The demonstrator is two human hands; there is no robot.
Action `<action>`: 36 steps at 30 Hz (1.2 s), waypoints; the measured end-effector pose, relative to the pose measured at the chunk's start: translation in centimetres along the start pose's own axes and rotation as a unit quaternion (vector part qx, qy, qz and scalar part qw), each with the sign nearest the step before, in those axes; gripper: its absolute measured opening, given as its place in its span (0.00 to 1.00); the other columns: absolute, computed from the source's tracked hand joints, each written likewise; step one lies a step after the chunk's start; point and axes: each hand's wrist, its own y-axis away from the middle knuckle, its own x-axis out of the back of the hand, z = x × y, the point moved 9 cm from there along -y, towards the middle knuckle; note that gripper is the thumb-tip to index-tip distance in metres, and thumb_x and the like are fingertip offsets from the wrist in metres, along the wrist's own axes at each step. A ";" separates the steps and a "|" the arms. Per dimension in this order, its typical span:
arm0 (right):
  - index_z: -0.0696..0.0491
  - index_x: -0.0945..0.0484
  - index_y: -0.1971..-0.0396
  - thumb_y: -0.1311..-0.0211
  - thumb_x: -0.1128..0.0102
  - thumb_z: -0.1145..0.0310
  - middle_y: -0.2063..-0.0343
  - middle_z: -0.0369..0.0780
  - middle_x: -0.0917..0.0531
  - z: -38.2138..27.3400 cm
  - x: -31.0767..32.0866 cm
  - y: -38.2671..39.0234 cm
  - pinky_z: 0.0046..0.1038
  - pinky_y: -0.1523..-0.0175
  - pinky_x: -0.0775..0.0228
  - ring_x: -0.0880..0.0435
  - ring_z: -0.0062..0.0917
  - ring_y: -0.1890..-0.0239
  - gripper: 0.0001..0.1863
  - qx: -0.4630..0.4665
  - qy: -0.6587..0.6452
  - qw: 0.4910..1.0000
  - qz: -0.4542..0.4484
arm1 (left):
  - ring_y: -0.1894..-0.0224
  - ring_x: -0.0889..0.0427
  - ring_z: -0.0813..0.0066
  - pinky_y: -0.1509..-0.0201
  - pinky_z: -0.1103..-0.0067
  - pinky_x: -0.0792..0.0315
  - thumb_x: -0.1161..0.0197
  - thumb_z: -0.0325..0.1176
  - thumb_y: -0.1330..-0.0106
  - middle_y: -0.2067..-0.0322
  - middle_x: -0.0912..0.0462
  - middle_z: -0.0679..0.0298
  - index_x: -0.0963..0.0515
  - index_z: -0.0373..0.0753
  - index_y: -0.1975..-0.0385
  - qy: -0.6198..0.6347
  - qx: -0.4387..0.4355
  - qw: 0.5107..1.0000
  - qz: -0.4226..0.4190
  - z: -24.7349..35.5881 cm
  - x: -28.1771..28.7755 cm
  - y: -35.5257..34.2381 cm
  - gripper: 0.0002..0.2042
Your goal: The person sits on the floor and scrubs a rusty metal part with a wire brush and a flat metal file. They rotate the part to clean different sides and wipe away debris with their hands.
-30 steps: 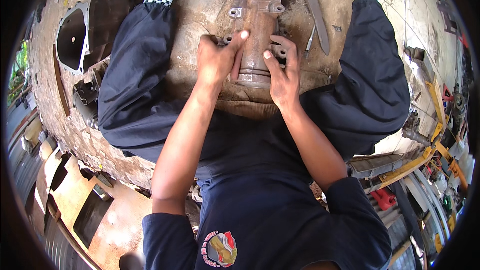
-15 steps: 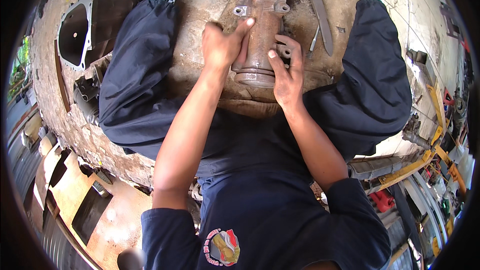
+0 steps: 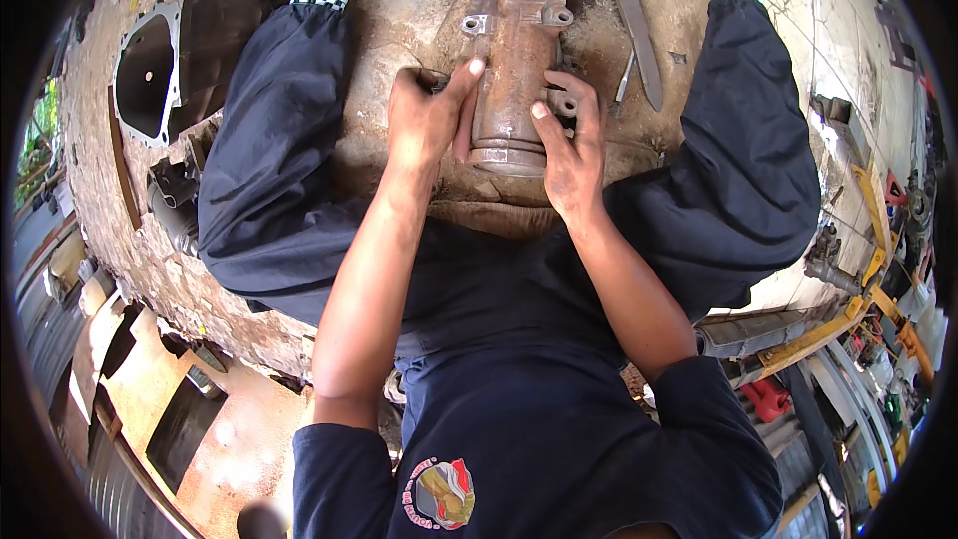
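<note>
A rust-brown metal cylindrical housing (image 3: 514,80) with bolt lugs lies lengthwise between my legs. My left hand (image 3: 424,115) is closed on its left side, thumb on top. A narrow reddish-pink piece below that thumb is too unclear to name. My right hand (image 3: 574,140) grips the housing's right side beside a lug, thumb against the lower barrel, fingers curved. Just right of the housing lie a flat grey metal bar (image 3: 634,35) and a thin tool (image 3: 622,80).
A large dark casing with a silver flange (image 3: 170,90) and a metal part (image 3: 175,200) sit left. Yellow metal bars (image 3: 843,324), a red container (image 3: 766,397) and assorted parts are right. A cut sheet panel (image 3: 244,419) lies lower left. My legs (image 3: 758,160) flank the worn floor (image 3: 399,0).
My left thumb slid up the housing about half a second ago and is now back lower, slightly left. My right hand keeps its grip; the housing has barely moved.
</note>
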 end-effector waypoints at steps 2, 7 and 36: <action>0.50 0.24 0.39 0.29 0.33 0.61 0.45 0.47 0.27 -0.1 0.1 0.0 0.41 0.31 0.36 0.26 0.40 0.40 0.22 -0.004 0.004 1.000 -0.005 | 0.60 0.14 0.63 0.54 0.72 0.20 0.21 0.55 0.38 0.63 0.15 0.46 0.24 0.17 0.52 0.000 -0.010 1.000 -0.007 1.0 -0.7 -1.2 0.39; 0.50 0.23 0.40 0.28 0.34 0.61 0.45 0.47 0.26 -0.2 0.0 0.0 0.41 0.31 0.36 0.27 0.40 0.40 0.21 -0.008 0.010 1.000 -0.005 | 0.58 0.14 0.61 0.47 0.70 0.21 0.21 0.54 0.37 0.63 0.13 0.47 0.23 0.20 0.52 0.057 0.042 0.994 -0.077 0.7 -1.9 -2.1 0.36; 0.58 0.19 0.44 0.34 0.29 0.71 0.51 0.45 0.14 -9.5 4.6 0.6 0.34 0.45 0.22 0.14 0.34 0.54 0.19 0.169 0.048 0.984 0.030 | 0.58 0.13 0.72 0.50 0.71 0.15 0.26 0.27 0.31 0.60 0.11 0.60 0.16 0.31 0.52 0.344 -0.058 0.931 -0.106 5.0 3.7 6.7 0.12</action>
